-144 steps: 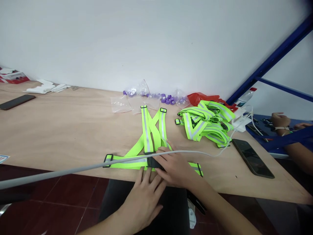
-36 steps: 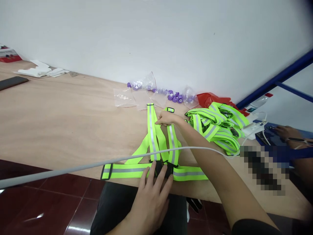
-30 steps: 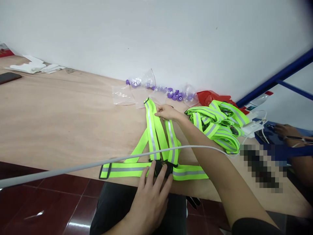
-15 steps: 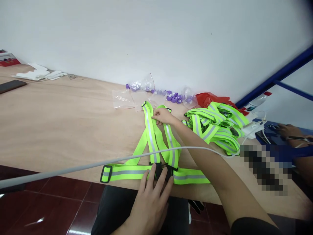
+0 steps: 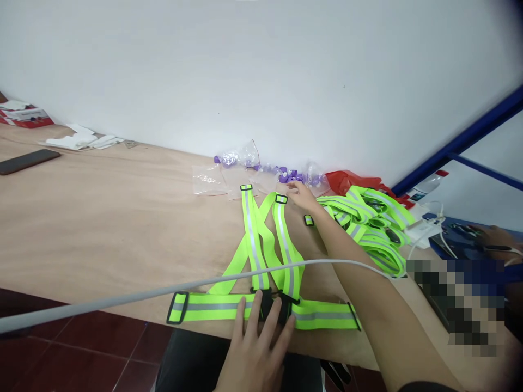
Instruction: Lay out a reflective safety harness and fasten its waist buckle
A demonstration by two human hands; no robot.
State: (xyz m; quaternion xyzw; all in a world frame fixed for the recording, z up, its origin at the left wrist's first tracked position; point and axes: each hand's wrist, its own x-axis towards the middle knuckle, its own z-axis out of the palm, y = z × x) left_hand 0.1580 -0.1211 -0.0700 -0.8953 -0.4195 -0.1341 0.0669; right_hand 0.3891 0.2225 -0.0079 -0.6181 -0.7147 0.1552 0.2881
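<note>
A neon-yellow reflective harness vest point(image 5: 251, 239) with grey stripes and black slide buckles lies spread on the table. My left hand point(image 5: 255, 343) rests flat on its black centre piece point(image 5: 269, 306), fingers spread. My right hand point(image 5: 301, 196) reaches past the top of the vest's right strap. Its fingers are loosely stretched towards several small purple round pieces point(image 5: 286, 175), and nothing shows in them. Whether the fingertips touch the pieces cannot be made out. Clear plastic bags point(image 5: 209, 179) lie among the purple pieces along the wall.
More reflective vests point(image 5: 373, 234) are heaped at right, in front of a red bag point(image 5: 351, 181). A white cable point(image 5: 163, 288) crosses the view above the vest. At left are a phone point(image 5: 28, 161), white strips point(image 5: 81, 140) and a box point(image 5: 30, 116). Another person's hand point(image 5: 496, 242) is at far right.
My right hand has left the vest's straps and moved right, towards the purple pieces. The strap tops now lie flatter. My left hand stays on the centre piece. The view has shifted slightly.
</note>
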